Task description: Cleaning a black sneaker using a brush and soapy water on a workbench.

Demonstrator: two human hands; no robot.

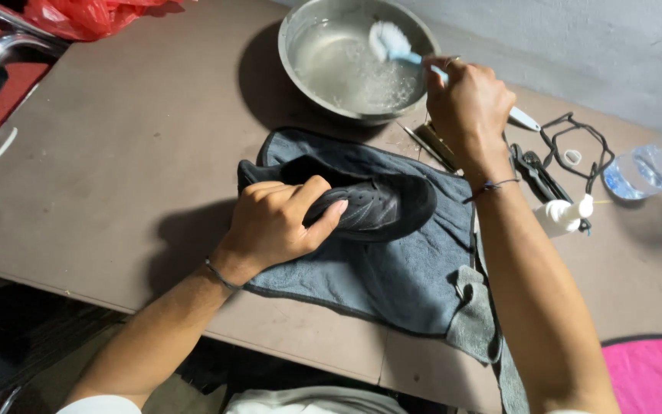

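Left hand (273,222) wrapped around a black shoe (369,203), fingers curled over its top, thumb (329,217) pressed on the side. Shoe lying on its side under that hand, on a blue-grey towel (392,280) spread across the brown table (132,161). Toe of the shoe pointing toward the right arm.

Right hand (465,103) closed tight around the handle of a brush (392,42). White bristles held out past the fingers, over the soapy water in a round metal bowl (300,31). Cannot tell if the bristles touch the water. Bowl just beyond both hands, near the towel's far edge.

Beside the right wrist, on the outer side: a small white bottle (561,216), black laces (576,142) in a loose tangle, and a clear plastic bottle (641,170) farther out. Red bag (90,15) far past the left hand, at the table's corner. Pink cloth (653,372) near the right elbow.
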